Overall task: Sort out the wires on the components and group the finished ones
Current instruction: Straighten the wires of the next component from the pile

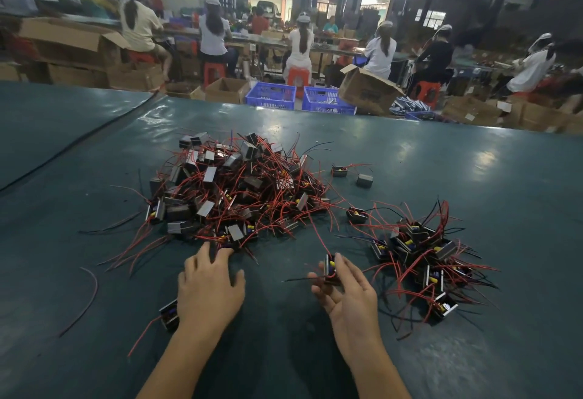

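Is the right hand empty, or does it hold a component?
It holds one: the right hand grips a small component with thumb and fingers, apart from the big pile.

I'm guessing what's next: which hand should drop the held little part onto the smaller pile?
The right hand: it holds the part, and the smaller pile lies on its side.

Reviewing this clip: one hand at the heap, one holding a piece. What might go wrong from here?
The left hand touches the edge of the tangled big pile; pulling one unit may drag neighbours along. The component in the right hand trails a red wire toward that pile, which could snag.
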Demonstrator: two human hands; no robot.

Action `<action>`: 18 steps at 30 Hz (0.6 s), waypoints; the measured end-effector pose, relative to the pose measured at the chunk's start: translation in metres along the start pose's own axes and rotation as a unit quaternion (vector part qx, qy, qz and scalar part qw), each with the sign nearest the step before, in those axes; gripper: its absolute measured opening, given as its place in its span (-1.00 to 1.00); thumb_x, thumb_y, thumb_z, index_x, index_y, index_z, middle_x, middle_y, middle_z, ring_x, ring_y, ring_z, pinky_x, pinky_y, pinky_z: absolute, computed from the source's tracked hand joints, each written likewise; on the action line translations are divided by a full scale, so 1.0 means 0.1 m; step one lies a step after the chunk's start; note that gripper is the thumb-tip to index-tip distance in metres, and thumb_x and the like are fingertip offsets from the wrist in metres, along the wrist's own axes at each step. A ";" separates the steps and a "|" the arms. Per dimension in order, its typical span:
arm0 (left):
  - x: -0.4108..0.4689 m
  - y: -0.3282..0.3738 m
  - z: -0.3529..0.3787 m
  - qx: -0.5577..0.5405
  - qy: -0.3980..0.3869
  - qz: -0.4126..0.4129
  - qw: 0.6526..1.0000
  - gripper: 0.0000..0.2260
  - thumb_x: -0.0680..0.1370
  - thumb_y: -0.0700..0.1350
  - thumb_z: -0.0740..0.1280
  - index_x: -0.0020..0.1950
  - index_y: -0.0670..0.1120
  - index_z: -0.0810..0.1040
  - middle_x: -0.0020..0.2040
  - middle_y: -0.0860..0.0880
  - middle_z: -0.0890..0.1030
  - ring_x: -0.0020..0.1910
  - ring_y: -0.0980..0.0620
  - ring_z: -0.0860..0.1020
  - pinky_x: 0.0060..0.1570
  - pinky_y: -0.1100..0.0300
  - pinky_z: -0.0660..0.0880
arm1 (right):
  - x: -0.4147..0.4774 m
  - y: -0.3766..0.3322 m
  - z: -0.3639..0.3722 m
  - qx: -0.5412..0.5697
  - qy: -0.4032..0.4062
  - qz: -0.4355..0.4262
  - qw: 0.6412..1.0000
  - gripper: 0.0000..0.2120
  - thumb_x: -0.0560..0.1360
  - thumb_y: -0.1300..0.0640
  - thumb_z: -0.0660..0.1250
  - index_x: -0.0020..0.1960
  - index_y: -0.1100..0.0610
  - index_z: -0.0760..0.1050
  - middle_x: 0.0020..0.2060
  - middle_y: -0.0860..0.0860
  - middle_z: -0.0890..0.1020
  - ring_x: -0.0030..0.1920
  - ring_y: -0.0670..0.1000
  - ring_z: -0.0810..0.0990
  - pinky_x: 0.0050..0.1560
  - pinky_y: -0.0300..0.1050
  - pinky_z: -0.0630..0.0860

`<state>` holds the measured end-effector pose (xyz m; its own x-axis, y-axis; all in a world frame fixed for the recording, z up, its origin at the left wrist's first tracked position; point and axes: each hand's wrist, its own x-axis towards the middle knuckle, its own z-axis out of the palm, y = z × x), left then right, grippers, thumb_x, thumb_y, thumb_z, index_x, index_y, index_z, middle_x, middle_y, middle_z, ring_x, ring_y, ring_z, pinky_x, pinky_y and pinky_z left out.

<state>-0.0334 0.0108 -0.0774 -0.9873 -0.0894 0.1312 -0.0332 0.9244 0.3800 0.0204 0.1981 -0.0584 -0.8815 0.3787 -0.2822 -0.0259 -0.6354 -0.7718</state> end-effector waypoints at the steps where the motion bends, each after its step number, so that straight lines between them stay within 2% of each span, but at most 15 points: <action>1: 0.00 0.00 0.00 -0.034 0.004 0.013 0.999 -0.56 0.57 0.03 0.29 0.44 0.03 0.36 0.50 -0.08 0.25 0.45 -0.10 0.19 0.39 0.00 0.27 | -0.01 -0.01 0.00 -0.004 -0.002 -0.003 1.000 -0.86 0.48 0.21 0.40 0.02 0.22 0.57 -0.21 0.15 0.65 -0.29 0.13 0.69 -0.42 -0.16 0.59; 4: -0.03 0.06 0.00 -0.177 0.029 0.077 0.981 -0.59 0.51 -0.24 0.35 0.35 -0.06 0.48 0.42 -0.06 0.35 0.41 -0.05 0.23 0.38 0.13 0.24 | -0.01 -0.01 -0.01 -0.013 0.003 -0.013 1.000 -0.84 0.51 0.31 0.36 0.08 0.27 0.53 -0.12 0.18 0.63 -0.25 0.14 0.71 -0.40 -0.16 0.60; 6: -0.10 0.16 -0.01 -0.252 0.020 0.160 0.954 -0.67 0.50 -0.29 0.37 0.23 -0.04 0.57 0.35 0.03 0.43 0.38 0.06 0.33 0.35 0.32 0.22 | 0.00 -0.02 -0.01 -0.001 0.011 -0.015 1.000 -0.82 0.56 0.32 0.30 0.16 0.26 0.49 -0.13 0.21 0.62 -0.25 0.16 0.71 -0.41 -0.14 0.60; 7: -0.14 0.21 -0.01 -0.275 0.014 0.198 0.941 -0.72 0.50 -0.29 0.38 0.16 -0.04 0.61 0.31 0.06 0.46 0.36 0.11 0.37 0.34 0.35 0.25 | 0.01 -0.02 -0.02 0.004 0.017 -0.017 1.000 -0.81 0.58 0.31 0.28 0.19 0.23 0.47 -0.14 0.20 0.62 -0.25 0.17 0.71 -0.42 -0.14 0.60; 9: -0.20 0.27 0.00 -0.282 0.032 0.239 0.928 -0.78 0.49 -0.30 0.40 0.08 -0.07 0.66 0.25 0.05 0.53 0.30 0.09 0.44 0.28 0.20 0.40 | 0.02 -0.03 -0.03 0.003 0.022 -0.024 0.999 -0.80 0.60 0.31 0.25 0.20 0.16 0.45 -0.15 0.19 0.62 -0.25 0.18 0.72 -0.45 -0.14 0.58; 11: -0.19 0.28 -0.01 -0.241 0.100 0.212 0.942 -0.82 0.47 -0.28 0.43 0.01 -0.07 0.68 0.15 0.06 0.60 0.16 0.05 0.53 0.00 0.07 0.58 | 0.04 -0.03 -0.05 0.004 0.016 -0.032 0.999 -0.80 0.59 0.33 0.25 0.19 0.14 0.46 -0.14 0.18 0.60 -0.22 0.18 0.72 -0.44 -0.13 0.58; 13: -0.15 0.23 -0.08 -0.185 0.176 0.156 0.954 -0.87 0.45 -0.21 0.46 -0.05 -0.03 0.67 0.02 0.10 0.63 0.02 0.03 0.56 -0.25 0.11 0.58 | 0.06 -0.03 -0.08 0.010 0.006 -0.042 0.999 -0.76 0.56 0.35 0.29 0.20 0.17 0.46 -0.09 0.17 0.57 -0.13 0.19 0.72 -0.33 -0.12 0.63; 14: -0.12 0.18 -0.12 -0.163 0.185 0.129 0.961 -0.90 0.46 -0.15 0.46 -0.06 -0.01 0.65 -0.02 0.10 0.62 -0.01 0.02 0.55 -0.26 0.13 0.55 | 0.07 -0.03 -0.09 0.015 0.000 -0.046 0.999 -0.71 0.54 0.37 0.32 0.22 0.18 0.45 -0.07 0.15 0.56 -0.08 0.19 0.71 -0.25 -0.12 0.65; 15: -0.08 0.12 -0.13 -0.136 0.164 0.099 0.972 -0.92 0.48 -0.05 0.43 -0.04 0.01 0.64 -0.04 0.10 0.61 -0.02 0.02 0.54 -0.23 0.13 0.54 | 0.07 -0.02 -0.09 0.020 -0.006 -0.049 0.999 -0.65 0.51 0.38 0.35 0.26 0.19 0.43 -0.07 0.13 0.57 -0.04 0.18 0.71 -0.18 -0.13 0.66; 18: 0.01 0.01 -0.13 -0.042 0.006 0.009 0.999 -0.76 0.51 0.23 0.29 -0.01 0.10 0.54 -0.04 0.10 0.54 -0.02 0.03 0.54 -0.13 0.12 0.53 | 0.11 0.00 -0.11 0.024 -0.021 -0.051 0.998 -0.54 0.48 0.42 0.36 0.34 0.22 0.39 -0.06 0.12 0.56 0.03 0.13 0.66 -0.01 -0.12 0.65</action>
<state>-0.0322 0.0067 -0.0655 -0.9858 -0.0774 0.1490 -0.0014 0.8912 0.4536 0.0154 0.2094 -0.0681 -0.8921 0.4147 -0.1793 -0.1378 -0.6278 -0.7661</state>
